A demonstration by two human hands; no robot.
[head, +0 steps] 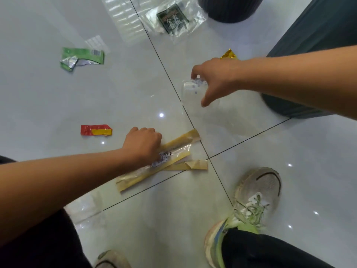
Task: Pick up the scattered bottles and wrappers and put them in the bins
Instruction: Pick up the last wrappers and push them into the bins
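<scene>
Left hand [142, 144] pinches yellow wrapper [180, 141], right hand [216, 78] grips clear bottle [190, 94] — glossy tiled floor [58, 97].

The floor [58, 105] is glossy white tile, smooth enough to mirror the lights, with thin dark grout lines. The green wrapper [83, 57] shows a crinkled silver foil lining, the red wrapper [96, 130] is shiny film, the gold wrapper [229, 54] is bright metallic foil, and the clear bag [173, 18] is thin, wrinkled, glossy plastic. The long wrapper [179, 144] has tan paper-like strips beside clear film, the bottle [190, 93] is see-through plastic, the bin [229, 8] is dark, matt and ribbed, and the shoe [260, 188] is worn grey mesh cloth
</scene>
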